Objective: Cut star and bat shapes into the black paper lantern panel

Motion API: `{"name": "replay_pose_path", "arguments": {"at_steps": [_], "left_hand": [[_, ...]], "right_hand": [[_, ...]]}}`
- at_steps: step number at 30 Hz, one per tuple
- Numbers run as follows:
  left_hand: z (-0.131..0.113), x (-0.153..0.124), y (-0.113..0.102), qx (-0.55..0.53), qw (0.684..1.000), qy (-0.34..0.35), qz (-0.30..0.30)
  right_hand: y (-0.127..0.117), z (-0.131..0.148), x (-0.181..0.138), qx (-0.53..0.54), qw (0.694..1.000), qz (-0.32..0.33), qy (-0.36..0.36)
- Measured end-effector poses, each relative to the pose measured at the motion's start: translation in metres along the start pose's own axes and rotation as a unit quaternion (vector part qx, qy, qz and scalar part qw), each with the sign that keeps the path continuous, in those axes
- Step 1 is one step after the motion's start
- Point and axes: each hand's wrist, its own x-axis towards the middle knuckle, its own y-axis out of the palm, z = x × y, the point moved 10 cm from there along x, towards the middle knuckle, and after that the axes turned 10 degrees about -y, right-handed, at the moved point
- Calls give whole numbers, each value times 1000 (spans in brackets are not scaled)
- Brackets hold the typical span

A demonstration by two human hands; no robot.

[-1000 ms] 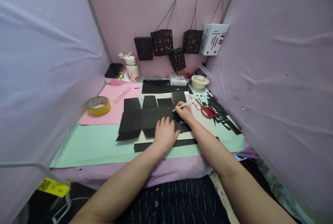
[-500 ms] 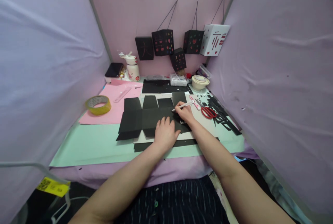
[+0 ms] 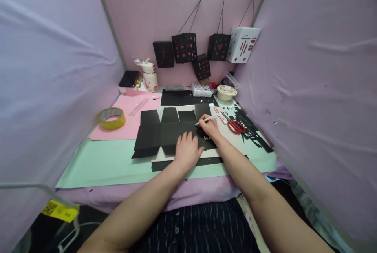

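Observation:
Flat on the table lies a black card cut-out [image 3: 149,134] with flaps along its edges. My left hand [image 3: 187,150] rests palm down on its near part, fingers stretched out. In a writing grip, my right hand [image 3: 209,126] holds a slim white pen-style craft knife [image 3: 212,117]. Its grey tip meets the card just left of the fingers. Small openings in the card beside my right hand show white. A pale board [image 3: 232,143] lies under the card, and red-handled scissors [image 3: 236,127] lie right of my right hand.
Yellow tape [image 3: 112,119] and a clear ruler [image 3: 138,106] lie on pink paper [image 3: 103,133] at left. Black scraps [image 3: 250,127] cover the right edge. A bottle [image 3: 150,78], a white bowl [image 3: 226,93] and black card [image 3: 176,98] are behind; paper lanterns [image 3: 184,48] hang above.
My right hand and the craft knife have shifted very slightly to the right. My left hand and the card stay put.

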Motion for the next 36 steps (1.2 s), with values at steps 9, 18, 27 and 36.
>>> {"name": "replay_pose_path", "arguments": {"at_steps": [9,18,27,36], "left_hand": [[0,0,0,0,1000,1,-2],[0,0,0,9,1000,0,-1],[1,-1,-1,15,1000,-3,-1],[1,-1,0,14,1000,-1,-7]], "right_hand": [[2,2,0,7,1000,9,-5],[-3,-1,0,-5,1000,-19,3],[-3,-2,-1,-3,1000,-18,7],[-1,-3,-1,-10,1000,-9,11]]}}
